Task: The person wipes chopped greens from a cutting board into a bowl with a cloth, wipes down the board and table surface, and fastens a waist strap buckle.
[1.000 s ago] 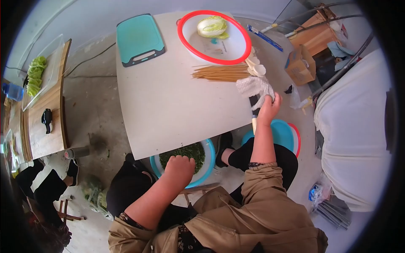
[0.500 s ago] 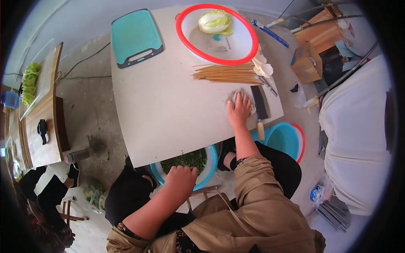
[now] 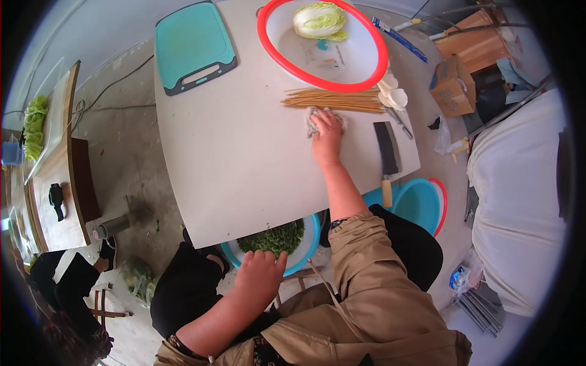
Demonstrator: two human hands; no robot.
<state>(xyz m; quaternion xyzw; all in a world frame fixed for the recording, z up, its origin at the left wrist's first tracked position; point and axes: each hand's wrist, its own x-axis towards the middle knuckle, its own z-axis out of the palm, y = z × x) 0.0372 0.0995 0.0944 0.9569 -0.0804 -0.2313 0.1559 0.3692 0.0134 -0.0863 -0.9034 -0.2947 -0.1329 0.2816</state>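
Observation:
My right hand [image 3: 326, 137] presses on a crumpled greyish-white cloth [image 3: 311, 127] on the tabletop, its fingers curled over it. Just beyond the cloth lies a bundle of thin wooden skewers [image 3: 336, 100]. To the right of that hand rests a cleaver [image 3: 386, 149], its wooden handle at the table's front edge. My left hand [image 3: 259, 274] is closed in a fist above my lap, with nothing visible in it. It is in front of a blue-rimmed basin of chopped greens [image 3: 278, 238], which is partly under the table.
A teal cutting board [image 3: 194, 46] lies at the table's [image 3: 226, 165] back left. At the back stands a red-rimmed basin [image 3: 323, 85] holding a napa cabbage [image 3: 320, 21]. White spoons [image 3: 394, 97] lie beside the skewers. Blue tubs [image 3: 421, 204] stand below right; another person's legs [image 3: 73, 277] show left.
My right hand has slid the cloth left and away from the cleaver, towards the skewers. The view has shifted slightly. My left hand is still a fist in nearly the same place.

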